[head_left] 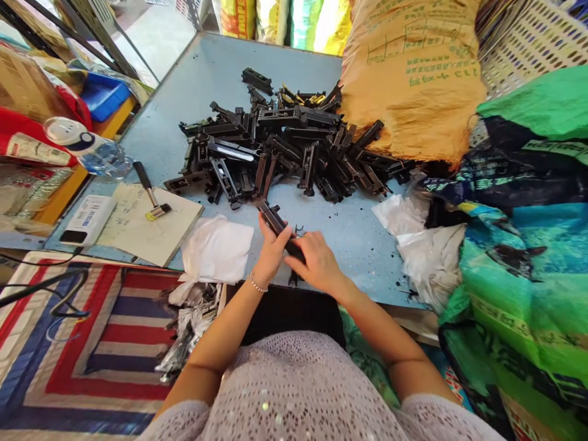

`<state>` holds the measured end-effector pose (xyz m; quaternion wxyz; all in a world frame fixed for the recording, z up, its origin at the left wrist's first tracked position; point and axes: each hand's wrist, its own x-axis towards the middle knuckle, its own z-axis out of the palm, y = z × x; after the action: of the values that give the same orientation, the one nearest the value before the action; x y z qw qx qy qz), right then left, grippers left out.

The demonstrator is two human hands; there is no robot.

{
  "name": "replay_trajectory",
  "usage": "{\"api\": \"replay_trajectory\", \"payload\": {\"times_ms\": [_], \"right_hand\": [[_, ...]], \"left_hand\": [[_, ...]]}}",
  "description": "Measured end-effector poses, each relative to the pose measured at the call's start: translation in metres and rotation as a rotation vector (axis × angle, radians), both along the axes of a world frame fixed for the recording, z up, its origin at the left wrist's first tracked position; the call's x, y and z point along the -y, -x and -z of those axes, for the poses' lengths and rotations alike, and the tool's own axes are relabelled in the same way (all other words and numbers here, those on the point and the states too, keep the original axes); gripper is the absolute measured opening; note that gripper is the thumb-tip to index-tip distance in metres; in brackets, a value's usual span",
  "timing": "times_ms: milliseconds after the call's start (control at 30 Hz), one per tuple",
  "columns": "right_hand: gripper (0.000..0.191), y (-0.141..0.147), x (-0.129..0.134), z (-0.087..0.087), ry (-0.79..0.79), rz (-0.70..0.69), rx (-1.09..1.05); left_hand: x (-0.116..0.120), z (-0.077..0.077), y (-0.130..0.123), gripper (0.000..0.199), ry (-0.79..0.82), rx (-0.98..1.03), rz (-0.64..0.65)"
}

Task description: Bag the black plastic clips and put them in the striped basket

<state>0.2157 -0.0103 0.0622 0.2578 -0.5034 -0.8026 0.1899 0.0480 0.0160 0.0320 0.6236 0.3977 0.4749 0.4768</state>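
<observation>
Between my two hands is a long black plastic part (274, 218), tilted over the near edge of the table. My left hand (272, 245) grips its middle, thumb along the top, with the far end sticking out past the fingers. At the near end, my right hand (316, 260) is closed on the same part, its fingers bent over it. Small black pieces (299, 231) lie on the table right beside the hands. Beyond them spreads a heap of similar black parts (280, 135). What the right fingertips press on is hidden.
An orange woven sack (413, 79) stands at the back right, with green and blue bags (519, 263) nearer. Clear plastic bags (427, 245) lie on the right edge. At left are a notebook (138, 229), a brush (149, 187), a white device (89, 220) and a bottle (98, 153).
</observation>
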Motion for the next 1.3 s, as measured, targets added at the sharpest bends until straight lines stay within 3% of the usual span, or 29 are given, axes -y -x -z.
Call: {"api": "replay_trajectory", "payload": {"times_ms": [67, 200, 300, 367, 433, 500, 567, 633, 767, 867, 933, 1000, 1067, 1133, 1200, 1233, 1300], "right_hand": [[0.03, 0.01, 0.003, -0.008, -0.025, -0.086, -0.07], [0.04, 0.01, -0.042, -0.007, -0.116, 0.069, 0.085], [0.048, 0.015, -0.059, 0.003, -0.038, 0.091, 0.208], [0.053, 0.024, -0.046, 0.007, 0.001, 0.089, 0.204], [0.053, 0.033, -0.021, 0.011, -0.011, -0.02, 0.169], [0.049, 0.038, 0.0, 0.014, -0.025, -0.164, 0.145], [0.047, 0.036, 0.004, 0.017, 0.016, -0.215, 0.132], [0.047, 0.027, -0.016, 0.017, 0.075, -0.092, 0.113], [0.046, -0.002, -0.102, 0.016, 0.076, 0.514, 0.15], [0.064, -0.016, -0.155, 0.017, 0.151, 0.636, 0.187], [0.054, -0.016, -0.163, 0.017, 0.268, 0.594, -0.001], [0.043, -0.008, -0.147, 0.016, 0.444, 0.463, -0.359], [0.048, 0.006, -0.112, 0.015, 0.668, 0.237, -0.707], [0.053, 0.021, -0.071, 0.014, 0.873, 0.007, -0.863], [0.054, 0.032, -0.038, 0.01, 0.95, -0.11, -0.791], [0.053, 0.035, -0.027, 0.007, 0.893, -0.111, -0.691], [0.049, 0.034, -0.021, -0.002, 0.593, -0.02, -0.434]], "left_hand": [[0.005, -0.012, 0.004, 0.078, 0.025, 0.006, -0.002], [0.021, -0.027, 0.011, 0.07, 0.125, 0.043, 0.146], [0.023, -0.028, 0.014, 0.065, 0.132, 0.021, 0.089], [0.017, -0.027, 0.019, 0.059, 0.099, -0.025, -0.03], [0.008, -0.024, 0.027, 0.05, 0.067, -0.051, -0.106], [0.0, -0.018, 0.035, 0.043, 0.054, -0.082, -0.082], [-0.003, -0.007, 0.04, 0.042, 0.037, -0.219, -0.025], [-0.001, 0.007, 0.039, 0.045, 0.01, -0.487, 0.032], [0.016, 0.027, 0.02, 0.055, -0.053, -0.964, 0.179], [0.024, 0.027, 0.012, 0.07, -0.088, -1.075, 0.221], [0.02, 0.021, 0.015, 0.072, -0.108, -1.028, 0.175], [0.01, 0.013, 0.021, 0.073, -0.152, -0.825, 0.083], [-0.002, 0.004, 0.025, 0.076, -0.158, -0.447, 0.03], [-0.011, -0.006, 0.025, 0.077, -0.1, -0.019, 0.055], [-0.012, -0.016, 0.024, 0.071, -0.036, 0.236, 0.057], [-0.011, -0.02, 0.024, 0.066, -0.024, 0.261, 0.03], [-0.003, -0.026, 0.027, 0.059, -0.035, 0.146, -0.033]]}}
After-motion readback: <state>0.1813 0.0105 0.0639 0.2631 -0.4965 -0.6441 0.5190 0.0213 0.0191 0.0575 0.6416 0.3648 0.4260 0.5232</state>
